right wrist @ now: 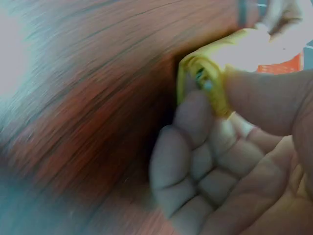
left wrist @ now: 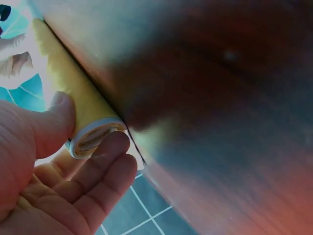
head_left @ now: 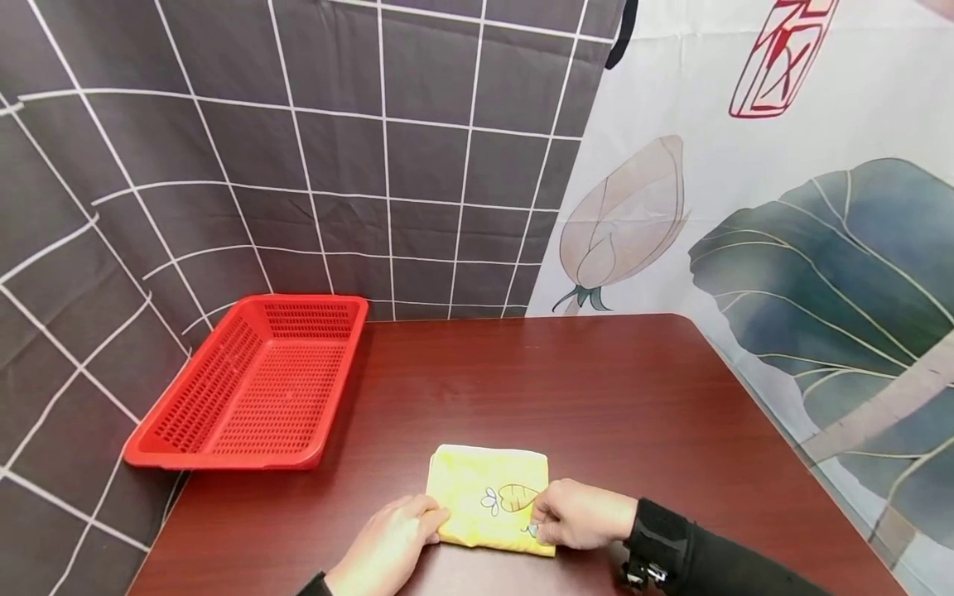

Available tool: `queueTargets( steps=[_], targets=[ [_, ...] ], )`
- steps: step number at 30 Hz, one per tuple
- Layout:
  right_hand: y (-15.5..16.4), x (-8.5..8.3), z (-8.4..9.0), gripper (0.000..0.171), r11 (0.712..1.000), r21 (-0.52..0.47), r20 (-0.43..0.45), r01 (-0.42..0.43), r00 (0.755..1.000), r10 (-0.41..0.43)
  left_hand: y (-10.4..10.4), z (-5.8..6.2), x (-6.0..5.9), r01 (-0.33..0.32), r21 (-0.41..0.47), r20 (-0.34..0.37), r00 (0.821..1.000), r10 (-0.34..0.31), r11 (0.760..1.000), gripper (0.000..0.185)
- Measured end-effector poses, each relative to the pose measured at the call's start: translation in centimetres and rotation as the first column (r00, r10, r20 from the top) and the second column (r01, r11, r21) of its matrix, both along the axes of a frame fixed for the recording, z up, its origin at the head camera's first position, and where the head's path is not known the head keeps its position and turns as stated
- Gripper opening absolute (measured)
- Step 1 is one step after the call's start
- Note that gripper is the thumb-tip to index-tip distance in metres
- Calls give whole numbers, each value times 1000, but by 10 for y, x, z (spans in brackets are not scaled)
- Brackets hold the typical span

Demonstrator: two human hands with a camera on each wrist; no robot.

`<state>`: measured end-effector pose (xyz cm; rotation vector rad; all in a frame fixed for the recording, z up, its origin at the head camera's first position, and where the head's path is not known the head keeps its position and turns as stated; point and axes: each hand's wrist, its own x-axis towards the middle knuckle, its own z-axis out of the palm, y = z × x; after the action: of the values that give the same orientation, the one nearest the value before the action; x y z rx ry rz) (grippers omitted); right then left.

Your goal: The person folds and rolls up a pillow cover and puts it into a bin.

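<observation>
A yellow cloth [head_left: 477,488] with a printed carrot and a pale edge lies folded on the table near its front. At its left edge my left hand [head_left: 391,538] pinches it, thumb on top. My right hand [head_left: 577,513] grips the lower right corner beside the carrot print. In the left wrist view the cloth [left wrist: 73,83] shows a rolled end with a white border, held between thumb and fingers. Its other end, in the right wrist view, curls into layers of yellow fabric [right wrist: 195,63] between my right thumb and fingers.
A red perforated plastic basket [head_left: 339,406] stands at the table's back left. The dark red-brown wooden table [head_left: 596,397] spreads out beyond the cloth. A grey grid-patterned curtain [head_left: 335,157] and a white hanging with a lotus print [head_left: 693,91] border it.
</observation>
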<state>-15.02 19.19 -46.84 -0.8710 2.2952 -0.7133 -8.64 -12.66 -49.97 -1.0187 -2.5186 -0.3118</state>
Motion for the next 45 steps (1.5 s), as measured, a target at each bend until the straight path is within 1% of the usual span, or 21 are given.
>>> queueTargets(
  steps=[3,6,10,12,14,16,17,19,21,24,26,28,30,31,32,34,35,36,39,43,45],
  targets=[
    [0,1,-2,18,995,-28,-16,97,995,-98,0,-1,2,-19,-25,4,1000,19,1000,26],
    [0,2,-5,15,982,-35,-59,186,980,-188,1,-2,2,-37,-24,38,999,38,999,28],
    [1,5,-7,27,960,-43,-86,276,957,-279,3,-1,4,-77,34,115,991,73,996,37],
    [1,7,-8,30,954,-70,-96,291,950,-297,4,-1,6,-96,54,112,990,90,994,41],
    [2,9,-9,29,952,-113,-114,284,948,-297,4,-1,7,-97,53,51,994,94,994,47],
    [1,11,-11,27,953,-157,-137,260,950,-281,5,-2,6,-82,27,-75,994,84,996,48],
    [1,13,-12,26,954,-174,-152,244,950,-271,6,-2,6,-71,12,-142,987,72,997,46],
    [0,16,-12,25,957,-193,-185,215,950,-251,7,-2,5,-42,-23,-266,963,34,999,38],
    [-1,19,-13,23,961,-193,-205,198,949,-237,10,-1,4,-15,-63,-349,937,-8,998,29],
    [-2,21,-12,19,964,-182,-215,196,948,-233,13,1,4,7,-139,-400,914,-63,990,20],
    [-2,22,-13,16,966,-176,-234,190,945,-229,14,4,4,3,-175,-400,914,-74,985,16],
    [-1,23,-14,14,973,-169,-292,159,934,-203,16,6,4,-6,-198,-386,920,-73,980,13],
    [-1,24,-17,16,984,-160,-412,84,900,-144,17,7,3,-14,-200,-368,928,-62,980,9],
    [-1,25,-19,16,988,-152,-482,43,869,-112,17,6,2,-18,-201,-358,932,-57,980,8],
    [-1,26,-21,17,990,-142,-551,5,830,-84,17,5,1,-22,-202,-349,936,-51,979,8],
    [-2,28,-25,19,992,-118,-677,-50,735,-44,17,2,-1,-33,-206,-339,940,-40,978,7],
    [-2,29,-27,19,992,-112,-716,-66,697,-35,17,1,-1,-38,-207,-335,941,-34,978,8],
    [-3,30,-28,19,991,-107,-741,-76,670,-29,17,0,-2,-42,-212,-332,943,-31,976,8],
    [-5,33,-30,18,990,-92,-800,-107,600,-10,18,-2,-3,-55,-219,-325,946,-20,974,9],
    [-4,36,-29,14,980,-53,-852,-191,520,55,16,-6,-5,-44,-207,-288,957,-18,977,12],
    [-3,39,-29,10,975,-31,-861,-219,501,85,15,-6,-5,-37,-199,-267,964,-18,979,14]
  ],
)
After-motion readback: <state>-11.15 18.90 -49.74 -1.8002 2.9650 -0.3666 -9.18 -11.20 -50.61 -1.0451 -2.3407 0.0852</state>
